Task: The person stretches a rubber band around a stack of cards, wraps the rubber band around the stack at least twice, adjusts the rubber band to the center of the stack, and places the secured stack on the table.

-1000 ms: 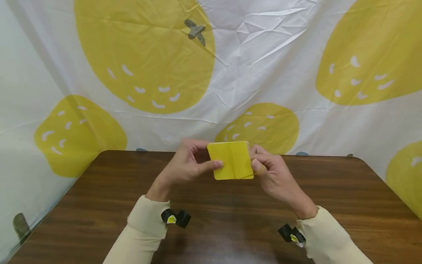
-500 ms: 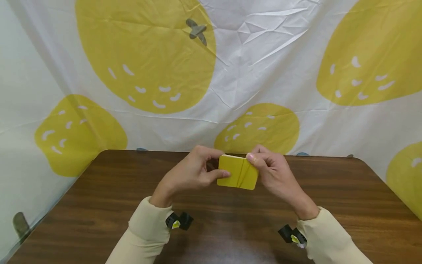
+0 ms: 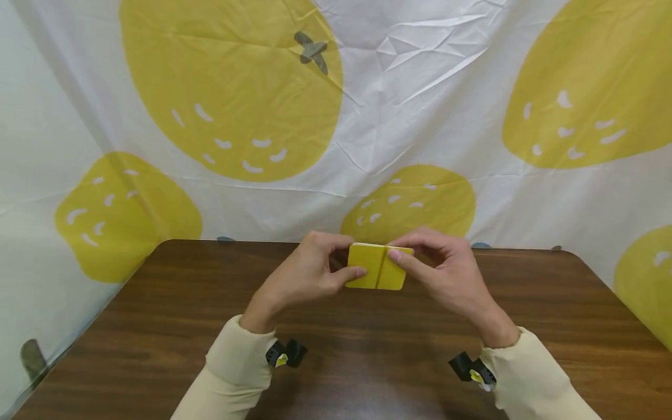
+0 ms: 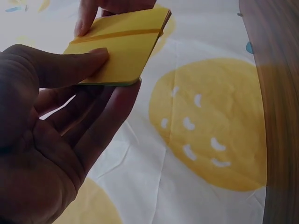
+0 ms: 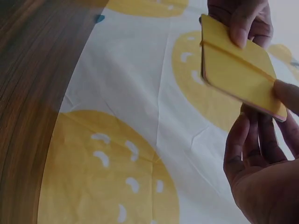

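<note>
A small yellow notebook (image 3: 366,265) is held up above the table between both hands. Across its cover runs a yellow elastic band (image 3: 381,267), lying nearly straight from the top edge to the bottom one. My left hand (image 3: 301,274) pinches the notebook's left side, thumb on the cover and fingers behind. On the right side, my right hand (image 3: 451,274) pinches the upper corner, its thumb on the cover beside the band. The left wrist view shows the notebook closed, with the left thumb (image 4: 79,65) flat on its cover.
The dark brown wooden table (image 3: 157,326) spreads beneath the hands. Behind it hangs a white cloth (image 3: 262,210) printed with large yellow fruit shapes. A small black camera sits on each wrist, the left camera (image 3: 286,353) and the right camera (image 3: 471,370).
The elastic band, slanted to the lower right edge a second ago, now runs straight across the cover. The notebook has tipped flatter and dropped a little. My right thumb has moved onto the cover.
</note>
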Motion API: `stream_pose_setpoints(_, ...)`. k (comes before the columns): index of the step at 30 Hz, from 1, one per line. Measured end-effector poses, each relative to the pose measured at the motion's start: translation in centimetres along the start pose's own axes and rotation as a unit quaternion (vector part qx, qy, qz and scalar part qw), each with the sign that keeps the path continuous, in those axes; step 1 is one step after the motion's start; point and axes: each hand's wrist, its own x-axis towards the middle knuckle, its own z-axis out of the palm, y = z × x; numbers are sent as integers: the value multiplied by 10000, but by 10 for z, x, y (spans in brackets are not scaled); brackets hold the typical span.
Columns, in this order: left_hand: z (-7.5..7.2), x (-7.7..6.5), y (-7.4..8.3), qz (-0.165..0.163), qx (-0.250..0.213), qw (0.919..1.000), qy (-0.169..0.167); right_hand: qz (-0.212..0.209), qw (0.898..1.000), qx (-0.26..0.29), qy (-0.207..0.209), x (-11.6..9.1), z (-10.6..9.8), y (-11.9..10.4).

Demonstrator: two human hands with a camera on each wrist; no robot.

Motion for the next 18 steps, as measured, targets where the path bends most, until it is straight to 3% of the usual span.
stream_pose_setpoints(5,1,1,1,87,-245,9986,452,-149,9996,-88,219,0,2,0)
stream_pose_setpoints(9,1,2,1,365,-599,9940,839,-137,9994,-112,287,-1,4,0)
stream_pose_setpoints(13,2,3,-1,685,-640,9915,899,-11,9996,-192,224,-1,4,-1)
stream_pose_setpoints(18,3,3,-1,677,-672,9901,1026,48,9994,-329,138,0,3,-1)
